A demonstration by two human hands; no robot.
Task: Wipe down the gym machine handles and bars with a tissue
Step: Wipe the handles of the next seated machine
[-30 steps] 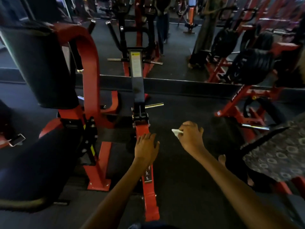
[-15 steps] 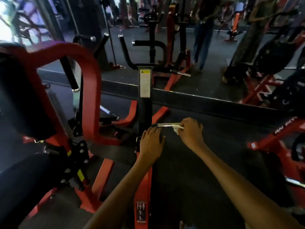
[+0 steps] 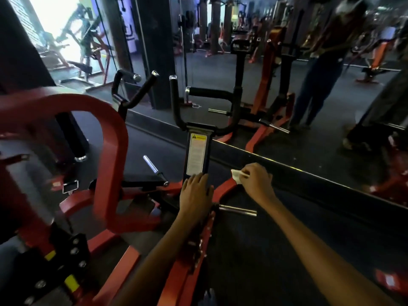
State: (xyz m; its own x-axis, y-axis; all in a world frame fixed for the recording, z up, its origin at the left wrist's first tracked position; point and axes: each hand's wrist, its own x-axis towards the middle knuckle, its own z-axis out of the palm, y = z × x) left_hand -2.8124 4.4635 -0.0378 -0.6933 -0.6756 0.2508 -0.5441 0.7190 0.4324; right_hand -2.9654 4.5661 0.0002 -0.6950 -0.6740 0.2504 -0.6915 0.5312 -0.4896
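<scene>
left hand: i am resting it flat, fingers straight, on the black post just below its warning label.
right hand: i am pinching the white tissue in curled fingers.
tissue: it is hanging above the red frame, contact unclear.
steel peg: it is sticking out beneath my right wrist.

Open dark floor is seen to the right of the central black post. A chrome peg juts rightward into it. The left is crowded by a curved red frame and black handles.
</scene>
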